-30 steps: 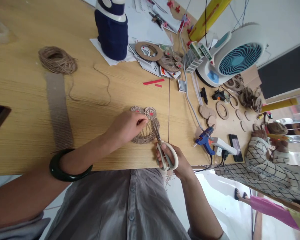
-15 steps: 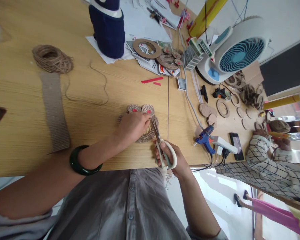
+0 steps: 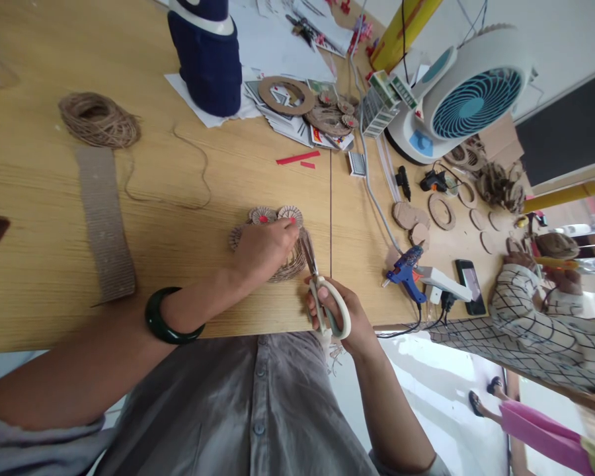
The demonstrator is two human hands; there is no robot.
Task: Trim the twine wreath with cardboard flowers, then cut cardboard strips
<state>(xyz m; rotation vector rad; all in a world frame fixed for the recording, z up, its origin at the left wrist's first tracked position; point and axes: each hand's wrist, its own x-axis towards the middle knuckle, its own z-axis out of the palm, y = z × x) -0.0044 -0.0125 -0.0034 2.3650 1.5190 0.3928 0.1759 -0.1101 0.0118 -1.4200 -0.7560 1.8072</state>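
My left hand (image 3: pixel 264 250), with a dark green bangle (image 3: pixel 153 317) on the wrist, lies over a twine-wrapped ring (image 3: pixel 291 270) on the table. Its fingers are pinched together by the red centre of a pleated cardboard rosette (image 3: pixel 291 213); whatever they pinch is too small to make out. Another rosette (image 3: pixel 262 216) with a red centre sits beside it, partly behind the hand. In my right hand (image 3: pixel 354 314) is a pair of scissors (image 3: pixel 338 311) with pale handles. The blades point away from me, their tips beside the ring's right edge.
To the left lie a twine coil (image 3: pixel 99 120) and a corrugated strip (image 3: pixel 106 225). Red paper strips (image 3: pixel 297 158) lie beyond the ring. A blue glue gun (image 3: pixel 406 274), power strip (image 3: pixel 443 284), phone (image 3: pixel 470 286) and fan (image 3: pixel 469 99) stand rightward, near another person's sleeve (image 3: pixel 520 297).
My left fingers have shifted slightly on the rosette. The scissors stay almost in place, and the whole view has drifted a little.
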